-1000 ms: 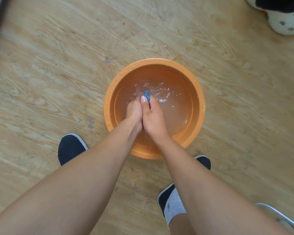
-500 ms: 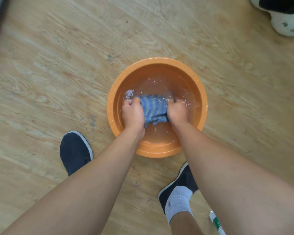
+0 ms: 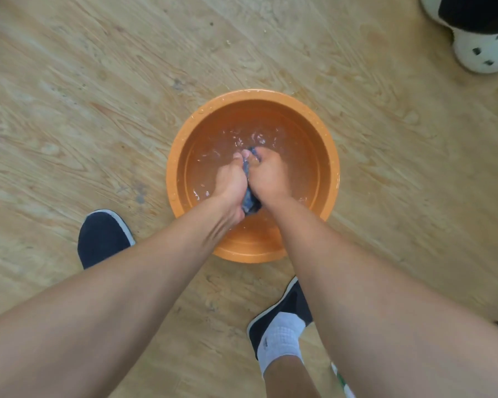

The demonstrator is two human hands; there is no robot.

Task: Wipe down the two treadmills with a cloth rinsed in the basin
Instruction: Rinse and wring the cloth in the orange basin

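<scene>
Left hand (image 3: 230, 182): grips the blue cloth (image 3: 249, 201), tight against the other hand.
Right hand (image 3: 266, 176): grips the same cloth.
Cloth: bunched between both hands, in the water of the orange basin (image 3: 181, 145).
Do well: squeeze low, so nothing splashes out.
Writing: the white sock (image 3: 281, 333) has a mark too small to read.

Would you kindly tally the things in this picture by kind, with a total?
Basin: 1
Cloth: 1
Hands: 2 (left hand, right hand, both gripping the cloth)
Dark shoes: 2
White spotted shoe: 1
Total: 7
</scene>
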